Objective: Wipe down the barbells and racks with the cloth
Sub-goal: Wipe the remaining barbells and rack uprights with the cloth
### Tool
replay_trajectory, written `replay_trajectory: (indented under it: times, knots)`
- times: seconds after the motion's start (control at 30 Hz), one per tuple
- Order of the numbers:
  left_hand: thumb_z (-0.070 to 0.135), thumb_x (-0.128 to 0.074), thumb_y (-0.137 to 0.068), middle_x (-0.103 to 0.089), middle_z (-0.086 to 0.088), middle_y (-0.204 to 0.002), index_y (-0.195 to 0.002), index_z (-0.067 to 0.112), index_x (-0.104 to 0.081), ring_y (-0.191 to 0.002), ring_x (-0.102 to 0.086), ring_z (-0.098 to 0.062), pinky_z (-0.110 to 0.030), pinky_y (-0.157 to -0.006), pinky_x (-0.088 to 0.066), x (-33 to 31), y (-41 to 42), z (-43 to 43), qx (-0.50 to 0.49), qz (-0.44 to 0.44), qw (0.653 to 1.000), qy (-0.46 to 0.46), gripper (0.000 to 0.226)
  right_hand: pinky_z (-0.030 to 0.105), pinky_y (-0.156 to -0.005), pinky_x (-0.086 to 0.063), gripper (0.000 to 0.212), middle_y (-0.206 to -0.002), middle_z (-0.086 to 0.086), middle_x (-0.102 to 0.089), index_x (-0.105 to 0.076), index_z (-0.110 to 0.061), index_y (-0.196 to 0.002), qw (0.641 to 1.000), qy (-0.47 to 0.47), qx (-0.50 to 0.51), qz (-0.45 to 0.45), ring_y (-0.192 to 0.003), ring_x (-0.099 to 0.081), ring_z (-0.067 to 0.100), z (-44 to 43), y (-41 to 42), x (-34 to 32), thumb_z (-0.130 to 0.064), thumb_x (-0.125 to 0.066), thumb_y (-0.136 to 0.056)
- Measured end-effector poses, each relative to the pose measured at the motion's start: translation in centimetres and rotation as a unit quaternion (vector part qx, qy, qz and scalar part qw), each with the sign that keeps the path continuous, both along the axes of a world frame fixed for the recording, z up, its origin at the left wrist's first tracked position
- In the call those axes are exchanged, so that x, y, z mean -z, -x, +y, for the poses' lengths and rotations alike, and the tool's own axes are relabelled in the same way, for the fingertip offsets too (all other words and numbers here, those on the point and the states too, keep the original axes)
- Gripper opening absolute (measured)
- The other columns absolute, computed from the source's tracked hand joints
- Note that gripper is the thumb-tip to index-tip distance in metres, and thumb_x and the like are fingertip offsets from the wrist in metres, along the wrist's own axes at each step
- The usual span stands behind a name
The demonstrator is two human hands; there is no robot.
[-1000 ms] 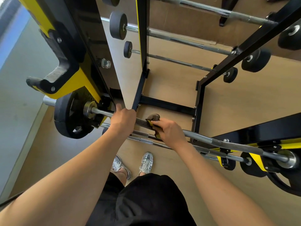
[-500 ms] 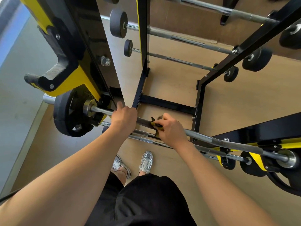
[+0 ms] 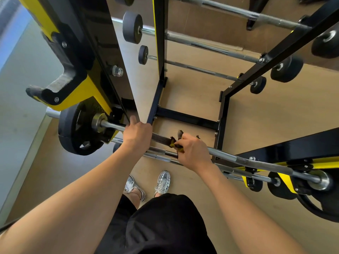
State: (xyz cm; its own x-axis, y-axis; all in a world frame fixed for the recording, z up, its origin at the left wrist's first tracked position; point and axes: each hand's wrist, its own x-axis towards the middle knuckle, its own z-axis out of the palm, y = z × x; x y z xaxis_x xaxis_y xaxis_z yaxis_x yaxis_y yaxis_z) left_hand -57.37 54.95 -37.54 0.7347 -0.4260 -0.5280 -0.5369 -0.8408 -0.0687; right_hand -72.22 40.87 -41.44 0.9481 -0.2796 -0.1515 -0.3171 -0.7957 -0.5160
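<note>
Seen from the head, looking steeply down, the barbell (image 3: 242, 160) runs across the near middle of the scene. It reaches from a black weight plate (image 3: 73, 131) on the left to a bare steel sleeve (image 3: 320, 180) at the right edge. It is a chrome bar with bends in it. The stretch between the two hands looks dull, dark and knurled, while the part right of the hands is bright and smooth. It sits in the black-and-yellow rack (image 3: 82, 43), whose left upright carries a worn black hook (image 3: 60, 85) above the plate.

The left hand (image 3: 137, 133) is clenched round the bar near the plate's collar, with the fingers wrapped over the top and the thumb pointing toward the upright. The right hand (image 3: 192, 153) grasps the cloth (image 3: 176, 143) and holds it bunched against the bar, to the right of the left hand, with a short length of bare bar between them. The cloth is a small dark rag with yellow showing in its folds. Its ends stick out past the fingers on the left and far sides.

Thinner chrome bars (image 3: 165, 153) run nearly parallel just beneath this bar. Farther off, fixed-weight barbells (image 3: 201, 44) with round black ends rest across a black frame (image 3: 275, 57) that stands on the wooden floor (image 3: 266, 116). Black shorts (image 3: 165, 226) and silver trainers (image 3: 163, 181) show at the near edge.
</note>
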Motion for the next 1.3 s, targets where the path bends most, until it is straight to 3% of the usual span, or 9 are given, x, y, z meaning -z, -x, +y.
replay_trajectory:
  times: [0.3,0.43,0.67,0.8,0.9,0.97,1.1,1.17,1.3]
  knots:
    - [0.016,-0.078,-0.092,-0.067,-0.013,-0.117,-0.128,0.015,-0.066,-0.126,-0.038,-0.033,-0.043,-0.103,-0.049,-0.5,0.6,-0.4,0.015,-0.016,0.999,-0.023,0.038,0.027,-0.062,-0.053,0.012,-0.085,-0.003,-0.064,-0.082,-0.013,-0.095,0.998,-0.017,-0.068,-0.003,-0.071,-0.057,0.012,-0.7,0.5,0.3,-0.019,-0.073,-0.091]
    - [0.018,-0.077,-0.094,-0.066,-0.014,-0.124,-0.131,0.013,-0.064,-0.127,-0.039,-0.033,-0.043,-0.105,-0.049,-0.9,0.9,-0.6,0.028,-0.026,0.999,-0.037,0.04,0.024,-0.06,-0.049,0.013,-0.086,-0.003,-0.063,-0.08,-0.013,-0.104,0.994,-0.051,0.078,-0.053,-0.072,-0.056,0.011,0.3,-0.7,1.2,-0.019,-0.074,-0.094]
    - [0.017,-0.076,-0.095,-0.067,-0.014,-0.121,-0.131,0.013,-0.066,-0.128,-0.038,-0.033,-0.043,-0.106,-0.049,-0.7,1.0,-0.1,0.024,-0.025,0.999,-0.025,0.038,0.029,-0.063,-0.056,0.015,-0.083,-0.008,-0.064,-0.079,-0.02,-0.091,0.992,0.013,-0.109,0.068,-0.073,-0.061,0.012,-2.7,0.9,-0.5,-0.031,-0.069,-0.09]
    - [0.017,-0.075,-0.096,-0.068,-0.012,-0.116,-0.128,0.014,-0.068,-0.126,-0.038,-0.032,-0.043,-0.103,-0.048,-0.6,1.0,0.1,0.021,-0.024,0.999,-0.012,0.033,0.048,-0.077,-0.062,0.023,-0.076,0.007,-0.071,-0.076,-0.012,-0.083,0.951,-0.239,0.198,0.018,-0.076,-0.069,0.025,-5.0,0.3,-2.0,-0.031,-0.069,-0.095]
    - [0.019,-0.074,-0.096,-0.067,-0.012,-0.116,-0.128,0.014,-0.068,-0.126,-0.038,-0.032,-0.043,-0.103,-0.048,-0.5,1.1,0.1,0.016,-0.027,1.0,-0.005,0.032,0.044,-0.087,-0.062,0.029,-0.101,0.0,-0.075,-0.07,-0.029,-0.112,0.909,-0.367,0.146,0.135,-0.097,-0.072,0.021,-6.1,-0.1,-3.3,-0.041,-0.08,-0.088]
    - [0.019,-0.074,-0.096,-0.067,-0.012,-0.116,-0.128,0.015,-0.068,-0.127,-0.038,-0.032,-0.043,-0.103,-0.047,-0.5,1.1,0.1,0.014,-0.026,1.0,-0.004,0.032,0.031,-0.083,-0.059,0.058,-0.107,-0.005,-0.074,-0.056,-0.034,-0.123,0.915,-0.325,0.077,0.225,-0.097,-0.072,0.014,-5.2,-0.3,-3.5,-0.043,-0.09,-0.077]
    - [0.02,-0.077,-0.094,-0.066,-0.012,-0.117,-0.128,0.016,-0.069,-0.125,-0.039,-0.032,-0.043,-0.101,-0.05,-0.3,1.1,0.1,0.007,-0.025,1.0,-0.002,0.035,0.019,-0.076,-0.05,0.04,-0.101,-0.01,-0.067,-0.065,-0.027,-0.113,0.972,-0.155,0.166,0.056,-0.092,-0.062,0.006,-2.5,-1.3,-1.4,-0.034,-0.088,-0.082]
    - [0.02,-0.078,-0.094,-0.065,-0.012,-0.118,-0.128,0.017,-0.069,-0.125,-0.04,-0.031,-0.043,-0.102,-0.051,-0.3,1.1,0.1,0.002,-0.025,1.0,-0.001,0.035,0.028,-0.081,-0.053,0.016,-0.092,-0.009,-0.068,-0.072,-0.023,-0.108,0.986,-0.074,0.147,0.02,-0.088,-0.064,0.012,-0.5,-1.3,-0.1,-0.035,-0.072,-0.097]
    - [0.022,-0.077,-0.095,-0.066,-0.012,-0.119,-0.129,0.016,-0.067,-0.126,-0.039,-0.032,-0.043,-0.103,-0.049,-0.5,1.1,0.0,0.008,-0.024,1.0,-0.006,0.036,0.037,-0.081,-0.048,0.041,-0.095,-0.008,-0.068,-0.062,-0.025,-0.115,0.986,0.144,0.079,0.035,-0.082,-0.063,0.018,2.5,-0.4,2.4,-0.051,-0.03,-0.109]
